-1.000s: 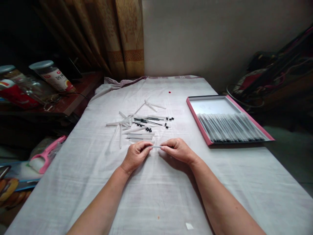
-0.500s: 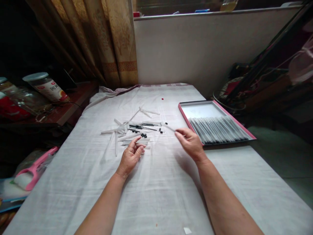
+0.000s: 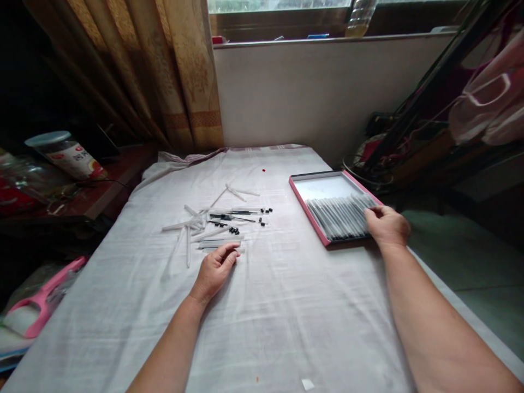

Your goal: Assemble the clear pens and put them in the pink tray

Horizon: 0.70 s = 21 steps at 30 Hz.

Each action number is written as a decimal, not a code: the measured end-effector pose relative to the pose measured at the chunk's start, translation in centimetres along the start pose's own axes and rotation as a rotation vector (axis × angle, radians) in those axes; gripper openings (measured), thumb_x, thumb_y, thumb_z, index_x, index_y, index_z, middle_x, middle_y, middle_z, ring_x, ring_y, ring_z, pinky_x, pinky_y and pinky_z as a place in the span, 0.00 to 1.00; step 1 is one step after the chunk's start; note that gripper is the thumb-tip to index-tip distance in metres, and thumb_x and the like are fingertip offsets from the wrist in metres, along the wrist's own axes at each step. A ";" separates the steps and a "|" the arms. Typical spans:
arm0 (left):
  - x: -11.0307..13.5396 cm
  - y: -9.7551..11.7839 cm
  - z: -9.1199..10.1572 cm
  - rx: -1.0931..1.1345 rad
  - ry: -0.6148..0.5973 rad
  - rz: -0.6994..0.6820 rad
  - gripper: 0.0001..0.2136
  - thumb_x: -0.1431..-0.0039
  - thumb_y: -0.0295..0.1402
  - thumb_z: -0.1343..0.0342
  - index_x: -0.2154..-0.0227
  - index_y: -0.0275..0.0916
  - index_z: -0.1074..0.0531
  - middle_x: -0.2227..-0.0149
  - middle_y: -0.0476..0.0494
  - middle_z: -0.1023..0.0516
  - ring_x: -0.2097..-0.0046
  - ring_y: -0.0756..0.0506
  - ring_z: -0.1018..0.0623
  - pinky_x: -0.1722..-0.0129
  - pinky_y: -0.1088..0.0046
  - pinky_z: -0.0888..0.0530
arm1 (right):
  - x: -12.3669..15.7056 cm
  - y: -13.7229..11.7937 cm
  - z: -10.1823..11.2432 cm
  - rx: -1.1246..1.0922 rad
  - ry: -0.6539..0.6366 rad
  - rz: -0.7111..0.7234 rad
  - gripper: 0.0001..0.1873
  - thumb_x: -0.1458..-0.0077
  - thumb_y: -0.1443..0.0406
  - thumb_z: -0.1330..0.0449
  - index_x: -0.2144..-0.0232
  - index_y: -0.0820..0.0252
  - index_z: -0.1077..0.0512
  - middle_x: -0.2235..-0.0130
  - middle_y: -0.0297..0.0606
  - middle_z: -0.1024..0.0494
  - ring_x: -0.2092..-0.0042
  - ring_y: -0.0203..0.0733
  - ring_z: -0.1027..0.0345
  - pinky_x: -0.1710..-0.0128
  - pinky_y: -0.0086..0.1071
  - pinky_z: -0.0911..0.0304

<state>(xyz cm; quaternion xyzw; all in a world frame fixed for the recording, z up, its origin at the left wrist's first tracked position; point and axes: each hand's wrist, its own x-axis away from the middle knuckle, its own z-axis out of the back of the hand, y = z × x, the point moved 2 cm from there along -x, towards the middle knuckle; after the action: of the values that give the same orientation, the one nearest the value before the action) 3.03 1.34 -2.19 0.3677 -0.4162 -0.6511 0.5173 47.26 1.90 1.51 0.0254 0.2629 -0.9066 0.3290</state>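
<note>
My right hand hovers over the near right end of a pink-rimmed tray. Its fingers are curled onto a clear pen lying across the row of assembled pens in the tray. My left hand rests on the white cloth, fingers loosely stretched and holding nothing. Its fingertips lie just short of the nearest clear barrel. Beyond it is a scatter of pen parts: clear barrels, black refills and small black caps.
The white cloth covers a long table that ends at a wall and curtain. Jars stand on a dark shelf to the left, with a pink tool below. A tiny red piece lies far back. Clutter fills the right side.
Both hands held one pen together a second ago. My left hand let go and settled on the cloth. My right hand carried the pen right to the tray, and the view tilted up.
</note>
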 end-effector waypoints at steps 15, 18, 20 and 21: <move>0.1 0.4 0.0 0.155 0.014 0.030 0.16 0.44 0.43 0.45 0.58 0.37 0.24 0.67 0.44 0.20 0.66 0.47 0.21 0.68 0.75 0.25 | 0.8 -1.5 -0.7 0.050 0.183 0.293 0.17 0.48 0.60 0.46 0.65 0.59 0.20 0.66 0.47 0.20 0.64 0.51 0.31 0.64 0.42 0.39; 0.1 0.5 0.2 0.208 0.031 0.049 0.18 0.44 0.46 0.45 0.59 0.36 0.24 0.69 0.44 0.21 0.71 0.50 0.24 0.74 0.78 0.29 | 2.6 -5.4 -0.4 -0.036 0.167 0.505 0.17 0.46 0.61 0.48 0.65 0.61 0.21 0.63 0.48 0.20 0.60 0.51 0.30 0.60 0.41 0.38; 0.1 0.6 0.4 0.239 0.057 0.060 0.20 0.44 0.49 0.45 0.61 0.35 0.24 0.71 0.44 0.21 0.72 0.51 0.25 0.77 0.79 0.30 | 4.8 -8.7 -0.7 -0.099 0.081 0.679 0.16 0.44 0.62 0.48 0.64 0.62 0.22 0.61 0.47 0.21 0.58 0.50 0.30 0.56 0.39 0.38; 0.1 0.6 0.5 0.256 0.074 0.064 0.21 0.45 0.50 0.45 0.61 0.35 0.24 0.71 0.44 0.22 0.73 0.51 0.25 0.78 0.80 0.31 | 6.1 -10.4 -1.1 -0.124 0.008 0.767 0.16 0.43 0.61 0.48 0.64 0.61 0.22 0.61 0.46 0.21 0.57 0.48 0.30 0.55 0.37 0.38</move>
<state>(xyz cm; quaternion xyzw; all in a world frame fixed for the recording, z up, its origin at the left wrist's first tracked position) 2.73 1.28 -1.45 0.4409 -0.4880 -0.5618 0.5019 35.99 5.60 4.05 0.1053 0.2897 -0.7001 0.6441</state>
